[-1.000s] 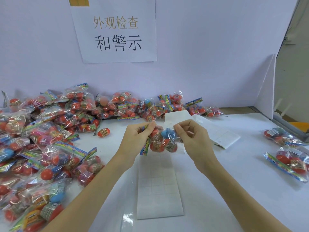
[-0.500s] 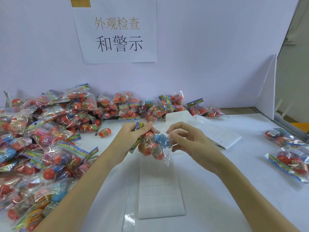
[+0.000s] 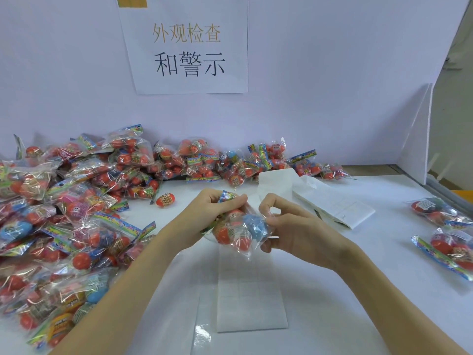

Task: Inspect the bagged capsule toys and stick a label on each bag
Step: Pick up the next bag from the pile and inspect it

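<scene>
A: Where is the clear crinkly plastic bag of orange and blue capsule toys [image 3: 239, 230]?

B: Lifted off the white table [image 3: 358, 290], between both hands, above a white label sheet marked off in a grid [image 3: 252, 301]. The left hand [image 3: 208, 216] pinches the printed header strip at the top, fingers curled round it, so the bag hangs free and the eggs inside show through the film. That looks like a hold for inspecting.

A: And the other hand?

B: The right hand [image 3: 289, 226] has curled fingers on the bag's side by the blue capsule, thumb underneath. It seems to steady or turn it. Whether a label sits on a fingertip, I cannot tell.

A: Why is the sheet right below?

B: Probably so a label is close by once the check is done.

A: The rest?

B: A big heap of similar bags [image 3: 64, 213] lies left and along the back wall, likely undone. A few bags [image 3: 445, 226] lie well apart on the right, one with a small label showing. One loose orange capsule [image 3: 165, 199] sits near the heap.
</scene>
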A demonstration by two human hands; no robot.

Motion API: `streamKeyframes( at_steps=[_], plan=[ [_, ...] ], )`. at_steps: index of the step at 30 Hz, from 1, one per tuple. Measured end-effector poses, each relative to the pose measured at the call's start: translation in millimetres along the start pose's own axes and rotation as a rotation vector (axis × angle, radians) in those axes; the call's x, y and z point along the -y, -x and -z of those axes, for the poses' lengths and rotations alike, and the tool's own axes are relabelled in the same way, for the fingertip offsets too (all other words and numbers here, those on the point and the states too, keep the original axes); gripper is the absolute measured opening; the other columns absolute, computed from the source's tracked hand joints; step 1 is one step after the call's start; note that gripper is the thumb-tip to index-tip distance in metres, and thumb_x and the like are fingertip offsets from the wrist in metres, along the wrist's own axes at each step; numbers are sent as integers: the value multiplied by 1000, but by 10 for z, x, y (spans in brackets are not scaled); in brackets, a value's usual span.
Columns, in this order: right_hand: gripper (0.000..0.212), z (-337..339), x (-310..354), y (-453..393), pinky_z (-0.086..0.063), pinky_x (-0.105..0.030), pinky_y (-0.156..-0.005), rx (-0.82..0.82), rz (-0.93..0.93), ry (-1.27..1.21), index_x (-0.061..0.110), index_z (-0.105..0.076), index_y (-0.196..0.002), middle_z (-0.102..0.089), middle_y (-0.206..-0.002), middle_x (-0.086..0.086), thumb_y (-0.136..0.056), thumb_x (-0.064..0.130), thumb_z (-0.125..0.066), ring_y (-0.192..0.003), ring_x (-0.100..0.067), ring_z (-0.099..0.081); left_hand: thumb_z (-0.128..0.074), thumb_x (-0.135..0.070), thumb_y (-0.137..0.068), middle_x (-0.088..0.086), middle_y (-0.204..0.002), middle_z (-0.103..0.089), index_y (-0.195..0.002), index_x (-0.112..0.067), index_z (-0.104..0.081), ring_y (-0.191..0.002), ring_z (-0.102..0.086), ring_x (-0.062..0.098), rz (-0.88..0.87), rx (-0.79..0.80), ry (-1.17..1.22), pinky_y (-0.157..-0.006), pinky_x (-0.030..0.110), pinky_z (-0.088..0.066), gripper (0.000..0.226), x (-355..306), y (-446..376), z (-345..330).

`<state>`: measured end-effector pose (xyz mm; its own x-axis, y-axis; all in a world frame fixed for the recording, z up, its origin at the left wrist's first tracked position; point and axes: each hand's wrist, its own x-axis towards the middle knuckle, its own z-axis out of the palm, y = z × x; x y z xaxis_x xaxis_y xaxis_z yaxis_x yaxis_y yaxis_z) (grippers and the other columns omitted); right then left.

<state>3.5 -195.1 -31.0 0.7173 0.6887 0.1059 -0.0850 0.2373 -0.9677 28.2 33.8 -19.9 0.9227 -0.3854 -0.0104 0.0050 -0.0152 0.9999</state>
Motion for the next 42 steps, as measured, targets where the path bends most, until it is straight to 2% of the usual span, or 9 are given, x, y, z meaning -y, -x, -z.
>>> streamKeyframes(
  at_steps=[5, 11, 15, 19, 25, 31, 34, 38, 42],
  plan=[
    [13, 24, -21, 5, -54, -35, -80, -18, -46, 68, 11, -57, -101, -61, -97, -18, -99, 18, -68, -85, -26, -60, -82, -52, -78, 13, -91, -80, -84, -15, -84, -74, -76, 18, -72, -71, -88, -64, 23, -58, 37, -3, 11, 48],
    [22, 28, -80, -12, -58, -29, -85, -171, -104, 301, 4, -71, -102, -73, -97, -10, -96, 25, -74, -92, -21, -69, -76, -52, -81, 10, -85, -80, -80, -20, -84, -69, -74, 16, -85, -180, -232, -61, 22, -57, 33, 33, -19, 135],
    [19, 14, -82, 9, -57, -28, -83, -104, -144, 358, 5, -67, -102, -74, -98, -11, -101, 23, -69, -90, -20, -69, -76, -50, -82, 3, -68, -75, -78, -22, -84, -57, -67, 9, -87, -174, -301, -54, 16, -49, 30, 65, -23, 123],
    [9, 5, -50, 30, -56, -30, -83, 5, -182, 388, 7, -64, -103, -73, -96, -11, -104, 16, -64, -89, -22, -67, -78, -50, -79, 5, -52, -63, -75, -17, -83, -43, -45, 11, -109, -175, -344, -47, 21, -36, 34, 66, -28, 141],
    [9, -3, -51, 44, -55, -30, -78, 100, -264, 324, 6, -60, -105, -70, -92, -15, -105, 15, -62, -84, -26, -64, -81, -34, -84, 1, -41, -57, -63, -6, -74, -31, -43, 8, -215, -214, -397, -45, 13, -38, 35, 91, -43, 185],
    [36, -3, -96, 10, -57, -30, -86, 29, -279, 203, 1, -61, -116, -74, -110, -25, -106, 36, -60, -98, -32, -72, -78, -46, -85, 6, -39, -52, -65, -12, -75, -31, -35, 12, -238, -206, -393, -39, 17, -30, 39, 96, -46, 243],
    [35, -6, -93, -2, -57, -26, -85, 1, -301, 215, 5, -71, -116, -75, -113, -23, -103, 36, -66, -99, -28, -73, -77, -45, -86, 6, -39, -52, -66, -11, -75, -29, -35, 10, -259, -205, -383, -39, 15, -31, 40, 99, -46, 238],
    [17, -9, -94, 10, -57, -23, -76, -61, -338, 203, 11, -78, -95, -76, -105, -22, -99, 27, -71, -89, -22, -74, -79, -39, -86, 3, -38, -52, -64, -10, -75, -30, -39, 10, -314, -244, -383, -49, 14, -43, 37, 97, -64, 258],
    [19, -18, -61, 7, -56, -24, -69, -106, -309, 278, 4, -75, -101, -76, -89, -18, -102, 22, -67, -74, -20, -71, -81, -40, -85, 1, -39, -53, -62, -10, -75, -32, -41, 13, -347, -298, -426, -52, 20, -45, 38, 120, -88, 298]
  ],
)
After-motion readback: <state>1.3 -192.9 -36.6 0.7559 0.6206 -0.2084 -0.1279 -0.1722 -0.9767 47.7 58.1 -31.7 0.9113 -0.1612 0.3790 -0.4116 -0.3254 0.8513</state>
